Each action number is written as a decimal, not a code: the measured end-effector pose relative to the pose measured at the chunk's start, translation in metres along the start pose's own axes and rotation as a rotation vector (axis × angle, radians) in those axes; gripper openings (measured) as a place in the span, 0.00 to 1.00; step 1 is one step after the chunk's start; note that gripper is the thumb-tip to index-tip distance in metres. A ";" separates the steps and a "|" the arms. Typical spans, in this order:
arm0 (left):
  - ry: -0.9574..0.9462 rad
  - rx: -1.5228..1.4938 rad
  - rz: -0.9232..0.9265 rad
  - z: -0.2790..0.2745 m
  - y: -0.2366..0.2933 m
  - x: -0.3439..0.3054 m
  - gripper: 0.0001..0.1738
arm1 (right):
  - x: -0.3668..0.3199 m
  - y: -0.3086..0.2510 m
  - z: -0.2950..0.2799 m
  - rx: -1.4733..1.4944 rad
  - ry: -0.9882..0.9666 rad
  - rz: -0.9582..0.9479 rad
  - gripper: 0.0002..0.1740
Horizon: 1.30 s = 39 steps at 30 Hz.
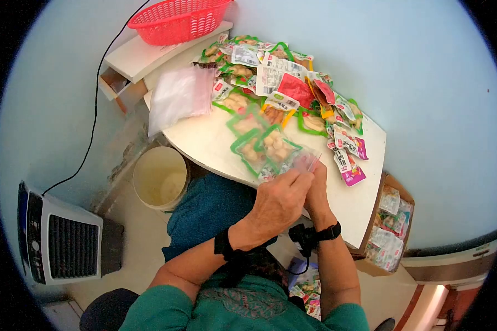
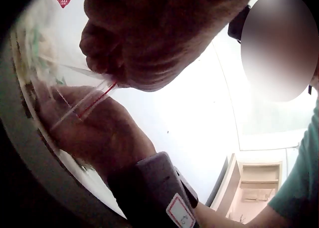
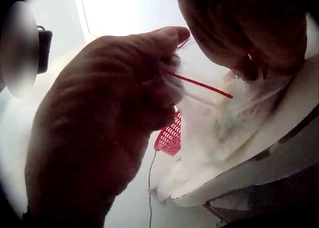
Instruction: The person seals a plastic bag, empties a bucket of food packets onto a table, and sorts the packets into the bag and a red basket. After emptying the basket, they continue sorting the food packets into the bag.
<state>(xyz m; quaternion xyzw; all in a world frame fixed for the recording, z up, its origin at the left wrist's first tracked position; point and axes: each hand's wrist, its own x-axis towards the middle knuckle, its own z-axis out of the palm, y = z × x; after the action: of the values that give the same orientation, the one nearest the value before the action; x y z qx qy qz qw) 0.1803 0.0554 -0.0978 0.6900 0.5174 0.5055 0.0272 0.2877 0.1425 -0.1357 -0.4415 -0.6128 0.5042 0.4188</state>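
Observation:
A clear zip bag (image 1: 309,161) hangs over the table's front edge, its mouth at my hands. Through its film show green-edged snack packs (image 1: 279,146) with pale lumpy pieces inside. My left hand (image 1: 276,201) pinches the bag near its opening. Close beside it, my right hand (image 1: 316,190) grips the same bag edge. A red zip line (image 3: 199,83) runs along the mouth in the right wrist view, with fingers on either side of it. The fingertips are partly hidden in the head view.
A heap of snack packs (image 1: 284,69) covers the back of the white table (image 1: 204,140). Flat clear bags (image 1: 179,96) lie at its left end. A red basket (image 1: 179,22), a bucket (image 1: 160,179), an air cooler (image 1: 66,240) and a carton of packs (image 1: 389,231) stand around.

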 end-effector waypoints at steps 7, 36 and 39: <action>0.012 -0.011 0.008 0.005 -0.007 -0.001 0.08 | 0.003 -0.007 0.007 0.508 -0.116 0.211 0.09; 0.077 0.041 -0.036 -0.007 -0.015 0.001 0.10 | -0.017 -0.006 0.033 0.419 0.177 0.094 0.11; 0.059 0.039 -0.074 -0.006 -0.018 0.000 0.10 | -0.017 0.006 0.028 0.329 0.142 0.098 0.15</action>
<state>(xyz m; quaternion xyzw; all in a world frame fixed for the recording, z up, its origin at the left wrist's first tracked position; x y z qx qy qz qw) 0.1633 0.0607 -0.1051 0.6557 0.5527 0.5140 0.0171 0.2662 0.1194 -0.1462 -0.4307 -0.4688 0.5851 0.5024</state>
